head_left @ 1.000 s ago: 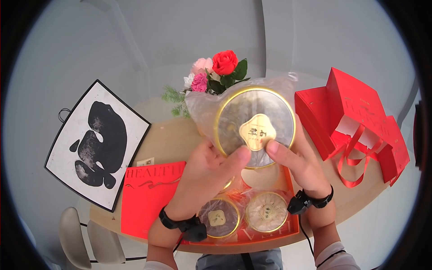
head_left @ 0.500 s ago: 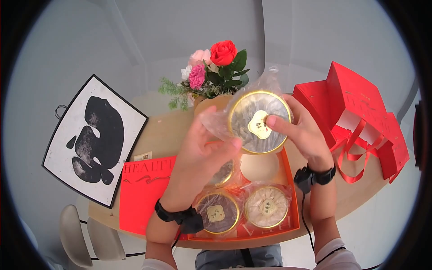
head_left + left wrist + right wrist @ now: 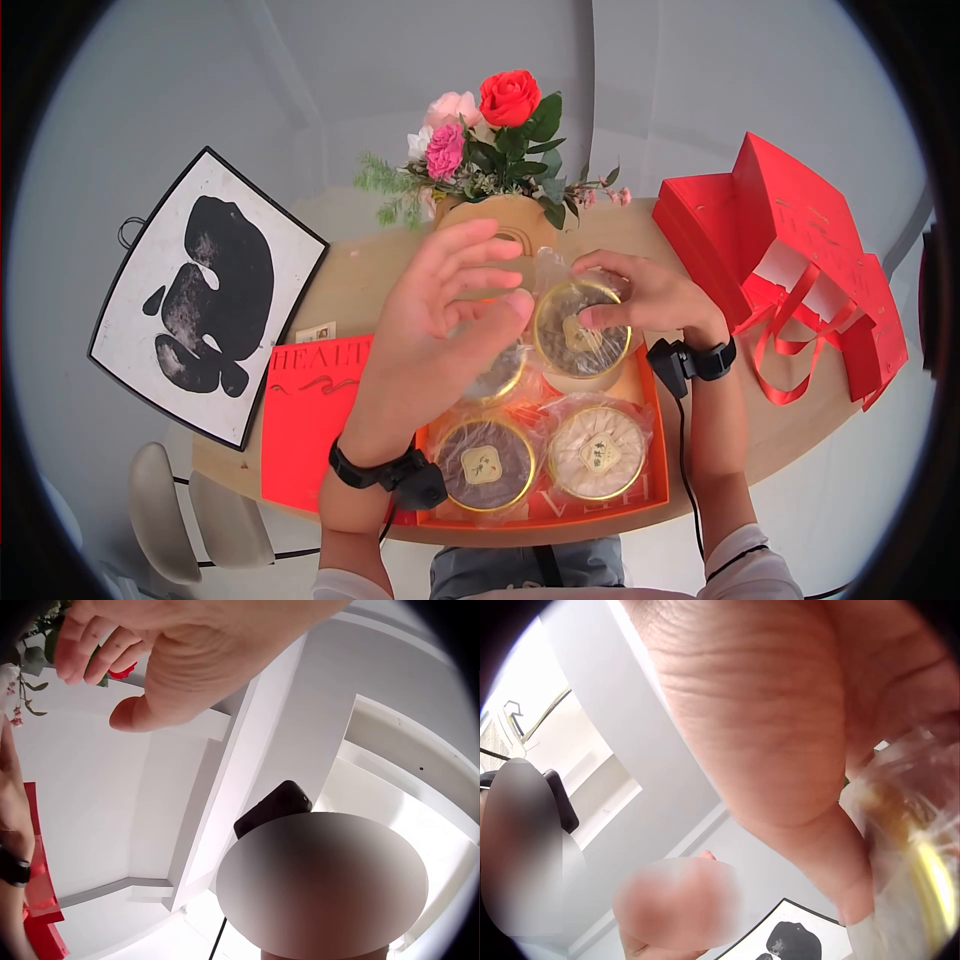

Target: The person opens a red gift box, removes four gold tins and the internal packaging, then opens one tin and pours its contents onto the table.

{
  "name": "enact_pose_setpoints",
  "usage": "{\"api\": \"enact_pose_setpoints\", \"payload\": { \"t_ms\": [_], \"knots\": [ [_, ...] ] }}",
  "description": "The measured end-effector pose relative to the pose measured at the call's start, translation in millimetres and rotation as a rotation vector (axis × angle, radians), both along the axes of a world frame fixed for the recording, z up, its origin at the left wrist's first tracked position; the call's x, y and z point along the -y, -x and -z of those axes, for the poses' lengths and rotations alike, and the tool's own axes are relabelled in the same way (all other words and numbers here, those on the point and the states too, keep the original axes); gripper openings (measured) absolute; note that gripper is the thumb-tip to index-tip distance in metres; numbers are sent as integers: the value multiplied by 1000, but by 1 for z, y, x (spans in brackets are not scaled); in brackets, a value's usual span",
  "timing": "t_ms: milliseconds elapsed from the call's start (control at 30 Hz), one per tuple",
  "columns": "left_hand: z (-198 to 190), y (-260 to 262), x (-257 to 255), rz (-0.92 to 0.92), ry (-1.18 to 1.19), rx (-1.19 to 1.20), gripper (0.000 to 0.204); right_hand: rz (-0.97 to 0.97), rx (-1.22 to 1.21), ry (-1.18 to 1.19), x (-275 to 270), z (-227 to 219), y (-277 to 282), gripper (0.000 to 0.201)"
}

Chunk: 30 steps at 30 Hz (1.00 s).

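Lowered from in front of the flowers (image 3: pixel 510 97), the wrapped round container (image 3: pixel 560 318) is now sitting at or just above the far right corner of the open orange-red box (image 3: pixel 657 450); whether it is touching the bottom is hard to tell. The right hand (image 3: pixel 662 292) is gripping it, thumb on the lid beside a pale label, fingers curling round the far rim. The left hand (image 3: pixel 440 310) is hovering with fingers apart, holding nothing, partly covering the far left container (image 3: pixel 497 382). Along the box's near edge, a dark-filled container (image 3: pixel 485 465) and a pale-filled one (image 3: pixel 598 455) are lying in clear wrap, their label characters too small to read. Left of the box, a red panel (image 3: pixel 315 420) is showing "HEALT". Red packaging (image 3: pixel 800 220) is occupying the worktop's (image 3: pixel 350 275) right edge, with bare surface lying between it and the box.
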<state>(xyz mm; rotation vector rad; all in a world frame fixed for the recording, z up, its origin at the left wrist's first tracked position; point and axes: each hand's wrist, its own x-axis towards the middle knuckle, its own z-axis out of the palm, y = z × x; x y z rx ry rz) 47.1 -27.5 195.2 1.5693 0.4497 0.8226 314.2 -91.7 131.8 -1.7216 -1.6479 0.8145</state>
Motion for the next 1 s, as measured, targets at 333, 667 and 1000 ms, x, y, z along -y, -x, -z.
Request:
{"api": "enact_pose_setpoints", "payload": {
  "t_ms": [333, 667, 1000],
  "knots": [
    [0, 0, -1, -1, -65, -77, 54, 37, 47, 195, 5, 0, 0, 44],
    [0, -3, 1, 48, -96, -120, 45, 50, 239, 300, 6, -12, 10, 46],
    [-6, 4, 4, 118, -120, -91, 36, 8, 290, 143, 5, 3, 12, 41]
  ]
}}
